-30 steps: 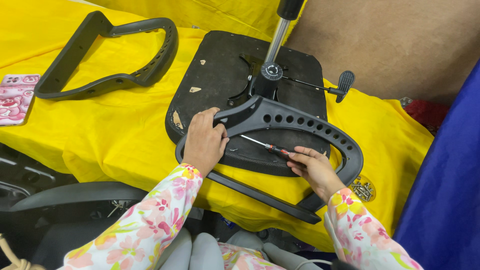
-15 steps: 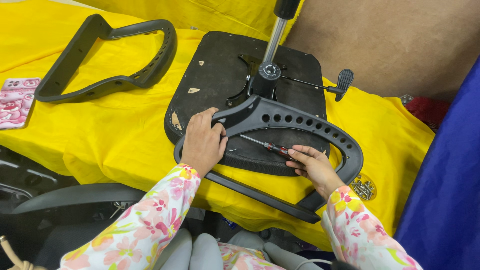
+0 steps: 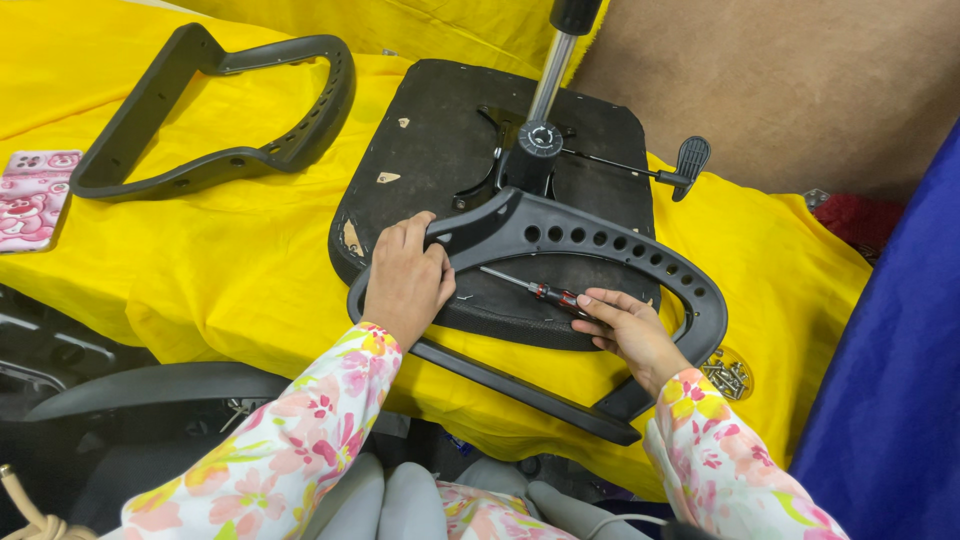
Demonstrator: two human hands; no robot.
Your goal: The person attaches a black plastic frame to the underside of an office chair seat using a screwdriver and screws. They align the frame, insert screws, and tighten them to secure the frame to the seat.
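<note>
Left hand (image 3: 405,285): clamps the black perforated plastic armrest frame (image 3: 600,240) on the near edge of the upturned black seat base (image 3: 440,130)
Right hand (image 3: 628,330): grips the red-handled screwdriver (image 3: 530,290)
Advice: keep the tip square, the frame pinned

An armrest (image 3: 560,260) lies on the seat base (image 3: 450,150); a second armrest (image 3: 230,110) at ten o'clock, probably screws (image 3: 728,375) at four.
</note>
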